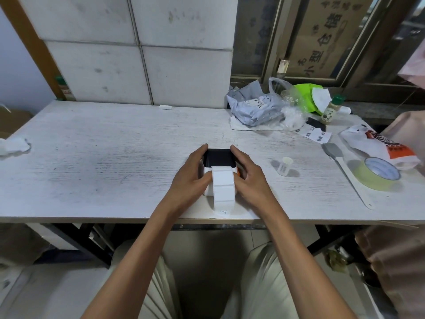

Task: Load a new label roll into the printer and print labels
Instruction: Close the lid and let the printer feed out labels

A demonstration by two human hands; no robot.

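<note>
A small white label printer (219,158) with a black open top stands near the table's front edge. A white label roll (223,188) sits at its near side, its blank labels facing up. My left hand (192,177) grips the printer's left side, thumb against the roll. My right hand (249,177) grips the right side, fingers beside the roll and over an orange part of the printer. A loose label with print lies under the roll at the table edge.
A small white spool (284,166) stands right of the printer. Farther right lie a tape roll (377,173), a brush (345,168), a printed bag (379,146), plastic bags (259,107) and a spice bottle (331,109). A crumpled tissue (12,146) lies far left.
</note>
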